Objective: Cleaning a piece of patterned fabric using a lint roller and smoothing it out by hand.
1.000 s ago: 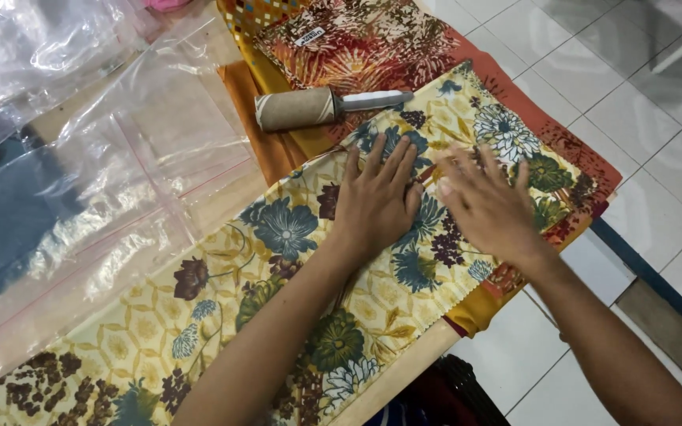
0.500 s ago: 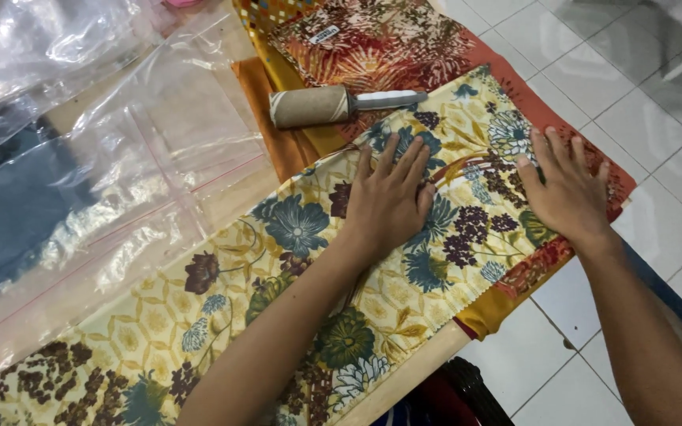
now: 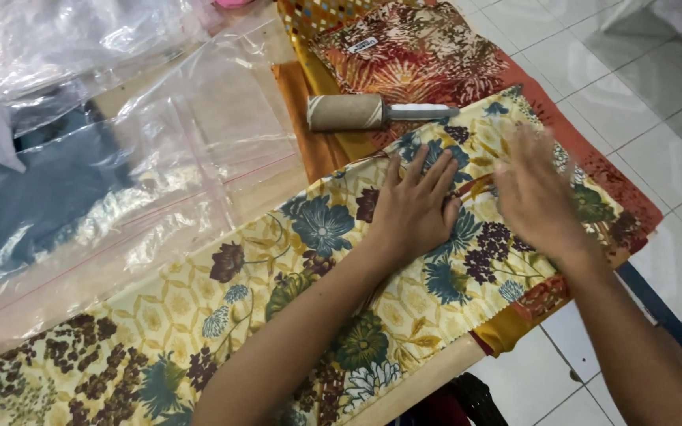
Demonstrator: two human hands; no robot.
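Pressing our left hand (image 3: 416, 211) flat, fingers spread, we pin the long yellow cotton strip printed with blue and maroon flowers (image 3: 309, 276) across the near table edge. Our right hand (image 3: 534, 197), open and blurred, rests on its right end. Smoothing works best outward from the pinned spot. A brown lint roller (image 3: 357, 112) lies beyond.

Clear zip-seal plastic bag (image 3: 199, 150) with thin red closure line, lying flat left of the brown cardboard-cored lint roller (image 3: 349, 112). Crumpled clear plastic bags (image 3: 73, 39) farther up-left. Small white rectangular label (image 3: 362, 45) just above roller.
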